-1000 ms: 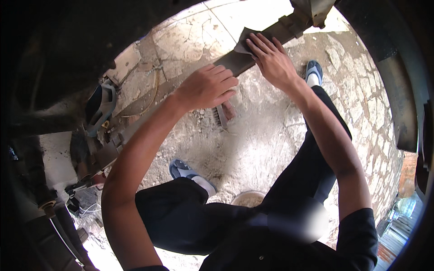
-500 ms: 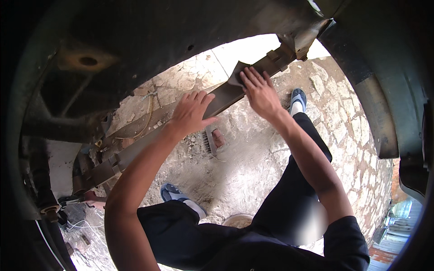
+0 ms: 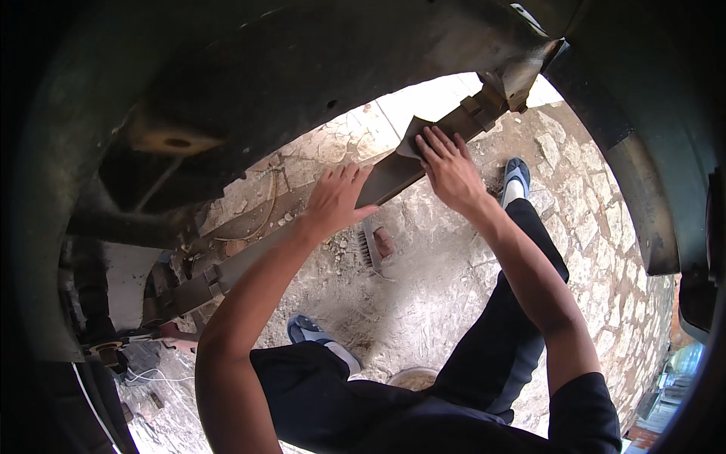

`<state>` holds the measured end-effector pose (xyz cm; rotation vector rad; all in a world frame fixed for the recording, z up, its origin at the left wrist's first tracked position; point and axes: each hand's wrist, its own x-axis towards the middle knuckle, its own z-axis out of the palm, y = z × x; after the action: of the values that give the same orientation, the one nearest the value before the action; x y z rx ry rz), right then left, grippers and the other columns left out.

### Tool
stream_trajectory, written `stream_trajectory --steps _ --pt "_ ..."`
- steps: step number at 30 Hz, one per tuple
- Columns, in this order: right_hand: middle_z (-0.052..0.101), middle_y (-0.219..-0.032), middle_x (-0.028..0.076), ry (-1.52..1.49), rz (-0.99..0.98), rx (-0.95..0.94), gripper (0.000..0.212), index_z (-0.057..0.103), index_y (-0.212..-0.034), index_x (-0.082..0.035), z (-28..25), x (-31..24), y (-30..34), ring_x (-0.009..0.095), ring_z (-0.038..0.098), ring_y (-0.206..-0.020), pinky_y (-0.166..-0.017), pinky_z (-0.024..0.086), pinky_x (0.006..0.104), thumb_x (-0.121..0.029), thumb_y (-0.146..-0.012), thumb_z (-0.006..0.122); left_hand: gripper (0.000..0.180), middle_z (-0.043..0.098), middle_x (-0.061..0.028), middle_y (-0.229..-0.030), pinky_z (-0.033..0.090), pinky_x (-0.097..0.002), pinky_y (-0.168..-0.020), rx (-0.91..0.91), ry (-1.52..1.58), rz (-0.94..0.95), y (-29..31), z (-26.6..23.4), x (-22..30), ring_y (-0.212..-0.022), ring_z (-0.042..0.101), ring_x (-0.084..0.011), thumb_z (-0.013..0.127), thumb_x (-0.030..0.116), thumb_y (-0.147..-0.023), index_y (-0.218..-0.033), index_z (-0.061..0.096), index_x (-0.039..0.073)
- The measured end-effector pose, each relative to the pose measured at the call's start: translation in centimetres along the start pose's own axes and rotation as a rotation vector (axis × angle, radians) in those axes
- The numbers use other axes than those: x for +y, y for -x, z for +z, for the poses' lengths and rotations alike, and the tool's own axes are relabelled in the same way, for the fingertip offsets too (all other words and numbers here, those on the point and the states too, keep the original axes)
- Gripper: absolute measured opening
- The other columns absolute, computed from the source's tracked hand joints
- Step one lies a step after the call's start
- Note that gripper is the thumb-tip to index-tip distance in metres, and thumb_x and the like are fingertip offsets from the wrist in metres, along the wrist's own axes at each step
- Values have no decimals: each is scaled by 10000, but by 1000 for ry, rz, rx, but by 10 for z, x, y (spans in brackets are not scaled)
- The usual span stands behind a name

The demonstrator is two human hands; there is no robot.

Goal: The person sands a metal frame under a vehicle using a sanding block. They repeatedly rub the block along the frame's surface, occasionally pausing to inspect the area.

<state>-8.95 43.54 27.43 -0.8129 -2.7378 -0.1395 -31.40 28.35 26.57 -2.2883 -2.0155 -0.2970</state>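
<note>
A long brown flat metal bar with clamps, like a leaf spring [image 3: 392, 178], runs slantwise under the vehicle body. On its upper right part, my right hand [image 3: 456, 175] presses a bent dark sheet that looks like sandpaper [image 3: 409, 144] against the metal. The sheet's free end curls up left of the fingers, and the thumb is hidden. Lower down the bar, my left hand [image 3: 333, 198] rests with its fingers stretched out and its thumb apart, gripping nothing.
Dark vehicle bodywork [image 3: 249, 91] arches overhead, with a curved panel [image 3: 643, 204] at right. On the dusty stone floor lie a wire brush [image 3: 369, 248] and a reddish brick piece [image 3: 383, 242]. A round bowl [image 3: 414, 377] stands between my legs. A pinkish shape, possibly another person's hand [image 3: 180, 337], shows at left.
The whole view has shifted, so everything sits slightly further right and lower. Both hands keep nearly the same places on the bar, and the sheet remains under the right hand.
</note>
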Motion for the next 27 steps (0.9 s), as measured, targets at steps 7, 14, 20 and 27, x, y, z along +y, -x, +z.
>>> stream_trajectory --steps 7,14,20,27 --pt "357 -1587 132 -16 -9 -19 504 415 -1500 -63 0 -5 -1 273 308 -1483 -1224 202 504 -266 -1040 449 802 544 -138 -1209 432 -414 -969 -10 26 3 -3 3 -6 -1125 559 -296 770 508 -792 -1389 486 52" --pt "380 -1563 139 -33 12 -28 559 405 -1508 -97 -4 -10 -1 282 325 -1468 -1214 221 516 -321 -1011 523 802 560 -137 -1203 413 -414 -988 -27 63 -52 -8 0 -2 -1145 555 -292 758 538 -788 -1366 501 45" --pt "438 -1498 132 -40 53 -3 602 385 -1524 -158 -6 -18 -7 304 369 -1423 -1201 237 539 -319 -979 584 821 588 -142 -1212 399 -429 -992 -48 57 -102 -5 2 0 -1163 559 -282 754 572 -771 -1358 496 59" --pt "432 -1487 119 -64 96 -36 493 497 -1455 -142 4 -16 -9 286 362 -1409 -1203 204 551 -272 -983 558 791 620 -205 -1257 381 -475 -1044 -164 177 -147 -6 0 -1 -1200 581 -356 762 497 -784 -1354 473 30"
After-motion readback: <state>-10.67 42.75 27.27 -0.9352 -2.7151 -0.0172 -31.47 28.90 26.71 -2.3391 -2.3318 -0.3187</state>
